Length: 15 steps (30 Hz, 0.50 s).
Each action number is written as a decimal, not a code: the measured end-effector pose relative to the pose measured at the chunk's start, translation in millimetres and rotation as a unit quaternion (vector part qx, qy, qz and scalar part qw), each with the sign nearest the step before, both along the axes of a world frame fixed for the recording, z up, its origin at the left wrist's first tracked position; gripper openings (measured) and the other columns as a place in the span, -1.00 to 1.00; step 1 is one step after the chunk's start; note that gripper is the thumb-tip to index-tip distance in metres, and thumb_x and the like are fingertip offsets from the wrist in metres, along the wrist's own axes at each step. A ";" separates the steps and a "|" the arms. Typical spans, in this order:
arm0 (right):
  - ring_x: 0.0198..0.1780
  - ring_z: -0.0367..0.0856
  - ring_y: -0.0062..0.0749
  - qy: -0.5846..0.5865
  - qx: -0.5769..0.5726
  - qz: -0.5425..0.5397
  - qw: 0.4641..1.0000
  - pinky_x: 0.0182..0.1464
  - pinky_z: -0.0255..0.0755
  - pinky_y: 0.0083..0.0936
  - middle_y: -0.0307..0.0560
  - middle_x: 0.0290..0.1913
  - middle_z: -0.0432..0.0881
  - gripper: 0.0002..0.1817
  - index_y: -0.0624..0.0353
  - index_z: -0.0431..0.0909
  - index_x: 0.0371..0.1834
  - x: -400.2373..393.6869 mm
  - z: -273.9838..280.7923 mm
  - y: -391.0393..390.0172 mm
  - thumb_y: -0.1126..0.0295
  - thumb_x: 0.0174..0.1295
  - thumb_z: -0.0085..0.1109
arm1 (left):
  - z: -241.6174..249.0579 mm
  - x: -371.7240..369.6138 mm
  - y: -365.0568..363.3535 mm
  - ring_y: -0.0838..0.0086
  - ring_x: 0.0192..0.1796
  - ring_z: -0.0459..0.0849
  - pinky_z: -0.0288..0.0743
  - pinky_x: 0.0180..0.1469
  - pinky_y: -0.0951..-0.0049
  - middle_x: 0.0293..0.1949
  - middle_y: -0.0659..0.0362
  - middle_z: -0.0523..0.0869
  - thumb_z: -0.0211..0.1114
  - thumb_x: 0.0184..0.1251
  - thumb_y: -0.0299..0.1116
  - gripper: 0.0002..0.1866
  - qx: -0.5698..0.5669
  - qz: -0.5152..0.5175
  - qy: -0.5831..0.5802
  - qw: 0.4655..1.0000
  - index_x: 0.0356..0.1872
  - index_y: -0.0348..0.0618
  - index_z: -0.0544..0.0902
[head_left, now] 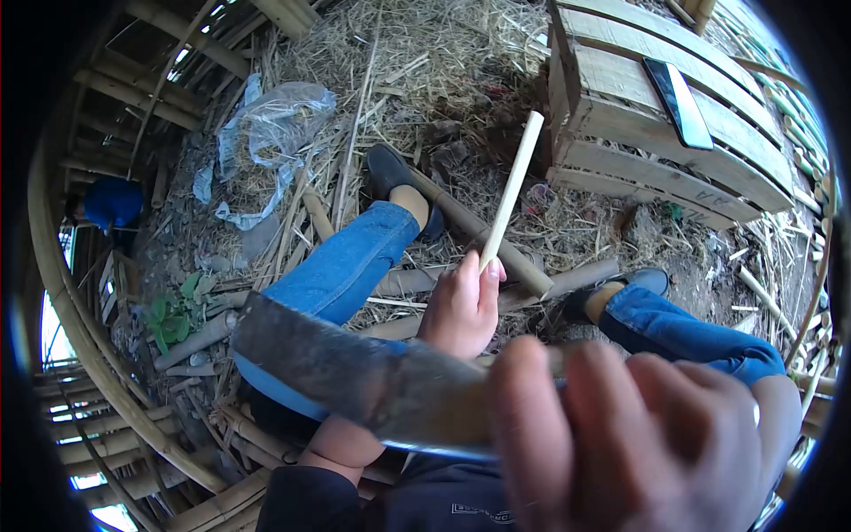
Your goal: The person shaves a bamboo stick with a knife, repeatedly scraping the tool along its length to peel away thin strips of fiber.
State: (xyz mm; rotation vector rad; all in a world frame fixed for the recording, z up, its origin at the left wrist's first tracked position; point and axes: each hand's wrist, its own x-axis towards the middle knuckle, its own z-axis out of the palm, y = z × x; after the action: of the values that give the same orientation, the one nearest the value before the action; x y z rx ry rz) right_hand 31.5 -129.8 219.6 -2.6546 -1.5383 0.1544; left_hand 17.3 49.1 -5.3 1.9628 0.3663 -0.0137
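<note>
My left hand (463, 310) is closed round the lower end of a pale, split bamboo stick (514, 191), which points up and slightly right, away from me. In the near foreground my right hand (634, 434), blurred, is wrapped round the handle of a machete (324, 359). Its broad, dark, worn blade reaches left across my lap, overlapping my left wrist in this view. The handle is mostly hidden by my fingers. The blade lies nearer to the camera than the stick.
A slatted wooden crate (612, 106) stands at upper right with a phone (678, 102) on it. Bamboo poles (483, 232) lie between my feet on straw-strewn ground. A crumpled plastic bag (279, 129) lies at upper left. Bamboo framework (84, 310) lines the left; a person in blue (113, 204) is beyond.
</note>
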 end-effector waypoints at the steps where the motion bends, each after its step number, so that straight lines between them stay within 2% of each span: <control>1: -0.55 0.66 -0.14 0.008 0.023 -0.042 0.999 -0.46 0.50 -0.28 -0.09 -0.54 0.59 -0.77 0.20 0.47 -0.18 2.4 -3.5 -8.3 0.41 0.19 0.32 | -9.5 2.5 0.8 0.55 -0.51 0.55 0.47 -0.43 0.37 -0.47 0.24 0.61 0.06 0.65 -0.27 -0.78 -0.030 0.022 0.014 0.999 -0.22 -0.14 0.55; 2: -0.55 0.66 -0.13 0.024 0.048 -0.085 0.995 -0.45 0.51 -0.28 -0.09 -0.54 0.59 -0.76 0.19 0.47 -0.18 7.1 -10.1 -19.2 0.41 0.19 0.33 | -17.7 2.2 3.3 0.58 -0.47 0.54 0.48 -0.39 0.41 -0.45 0.25 0.58 0.04 0.67 -0.26 -0.77 -0.060 0.024 0.038 0.997 -0.21 -0.15 0.52; 4: -0.54 0.66 -0.13 0.066 0.110 -0.157 0.979 -0.43 0.51 -0.28 -0.09 -0.54 0.59 -0.76 0.18 0.47 -0.18 18.7 -35.6 -41.6 0.42 0.18 0.34 | 10.7 1.5 -2.5 0.65 -0.38 0.51 0.49 -0.31 0.49 -0.43 0.27 0.52 0.01 0.70 -0.23 -0.76 -0.142 0.007 0.099 0.985 -0.18 -0.17 0.47; 5: -0.53 0.64 -0.03 0.082 0.137 -0.180 0.971 -0.42 0.51 -0.22 -0.02 -0.54 0.59 -0.76 0.20 0.46 -0.19 25.5 -55.3 -51.0 0.40 0.19 0.32 | 19.7 1.6 -5.8 0.68 -0.33 0.50 0.49 -0.27 0.54 -0.41 0.29 0.49 0.00 0.71 -0.21 -0.74 -0.171 -0.017 0.094 0.981 -0.16 -0.18 0.44; 7: -0.52 0.62 0.16 0.116 0.204 -0.215 0.948 -0.40 0.52 -0.05 0.15 -0.54 0.60 -0.75 0.26 0.45 -0.21 38.0 -95.0 -65.1 0.38 0.17 0.29 | 26.5 5.3 -8.5 0.73 -0.43 0.41 0.40 -0.38 0.62 -0.46 0.33 0.43 -0.02 0.72 -0.18 -0.72 -0.204 -0.056 0.059 0.976 -0.18 -0.16 0.44; 8: -0.48 0.64 0.19 0.137 0.220 -0.228 0.938 -0.35 0.54 -0.03 0.17 -0.54 0.61 -0.77 0.25 0.48 -0.24 44.1 -114.7 -67.1 0.38 0.15 0.29 | 21.9 4.1 -12.1 0.82 -0.57 0.17 0.01 -0.58 0.71 -0.51 0.45 0.26 -0.04 0.72 -0.05 -0.70 -0.183 -0.068 0.042 0.980 -0.16 -0.04 0.39; 9: -0.43 0.65 0.22 0.161 0.239 -0.239 0.927 -0.29 0.55 0.00 0.19 -0.55 0.62 -0.79 0.25 0.50 -0.27 51.6 -132.7 -66.0 0.38 0.13 0.28 | 25.7 5.5 -12.4 0.82 -0.58 0.17 0.01 -0.58 0.70 -0.51 0.45 0.26 -0.05 0.72 -0.05 -0.70 -0.190 -0.075 0.031 0.978 -0.16 -0.05 0.39; 11: -0.37 0.71 0.19 0.135 0.246 -0.246 0.928 -0.21 0.61 -0.03 0.21 -0.51 0.66 -0.83 0.25 0.58 -0.34 63.8 -159.9 -60.6 0.37 0.10 0.27 | 29.8 1.7 -19.4 0.81 -0.58 0.17 0.02 -0.59 0.70 -0.53 0.45 0.27 -0.05 0.72 -0.04 -0.69 -0.214 -0.092 0.028 0.972 -0.15 -0.05 0.40; 12: -0.34 0.73 0.19 0.142 0.192 -0.272 0.932 -0.15 0.63 -0.04 0.22 -0.48 0.69 -0.86 0.22 0.66 -0.41 68.1 -162.1 -58.0 0.37 0.06 0.28 | 32.1 1.1 -23.0 0.81 -0.58 0.20 0.07 -0.60 0.69 -0.54 0.45 0.27 -0.06 0.73 -0.04 -0.68 -0.181 -0.102 0.025 0.978 -0.14 -0.05 0.40; 15: -0.34 0.73 0.18 0.129 0.198 -0.309 0.921 -0.15 0.65 -0.03 0.22 -0.48 0.69 -0.88 0.20 0.69 -0.49 68.4 -188.3 -59.3 0.37 0.02 0.28 | 12.1 -3.9 -28.2 0.80 -0.59 0.23 0.11 -0.61 0.69 -0.53 0.44 0.29 -0.08 0.73 -0.04 -0.68 -0.071 -0.117 -0.010 0.990 -0.13 -0.06 0.41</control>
State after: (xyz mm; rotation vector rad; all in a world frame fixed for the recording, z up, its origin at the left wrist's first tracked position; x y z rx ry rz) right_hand 99.9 -189.1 31.3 -2.5075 -0.5338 0.1282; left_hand 13.4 21.0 6.8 1.8535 0.1160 -0.1676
